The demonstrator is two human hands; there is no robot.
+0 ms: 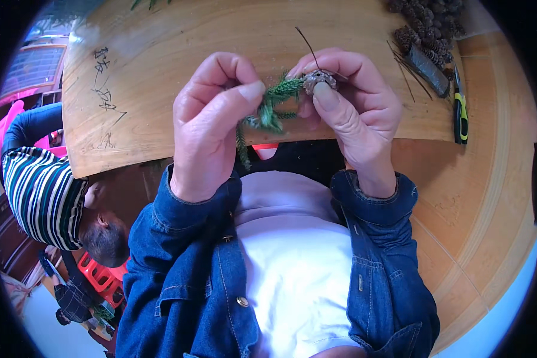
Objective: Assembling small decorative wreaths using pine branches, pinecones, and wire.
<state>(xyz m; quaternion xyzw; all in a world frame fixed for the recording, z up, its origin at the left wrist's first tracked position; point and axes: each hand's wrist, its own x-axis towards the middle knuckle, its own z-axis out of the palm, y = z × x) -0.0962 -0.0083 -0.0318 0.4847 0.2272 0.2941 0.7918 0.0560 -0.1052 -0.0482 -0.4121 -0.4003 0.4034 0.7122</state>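
My left hand (218, 116) pinches a green artificial pine sprig (271, 107) between thumb and forefinger. One strand of it dangles below that hand. My right hand (355, 104) is closed on a small brown pine cone (318, 80), the thumb pressing on its scales. From the cone a thin dark wire (306, 42) sticks up, and another short end points right. Sprig and cone meet between the two hands, above the table's near edge. Whether the wire binds them together is hidden by the fingers.
On the wooden table (143, 77), a heap of pine cones (429, 24) lies at the far right. Beside it are loose wires (409, 71), a dark grey bar-like piece (426, 68) and yellow-green-handled pliers (460, 110). A person in a striped shirt (45, 194) bends at the left, near a red stool (98, 277).
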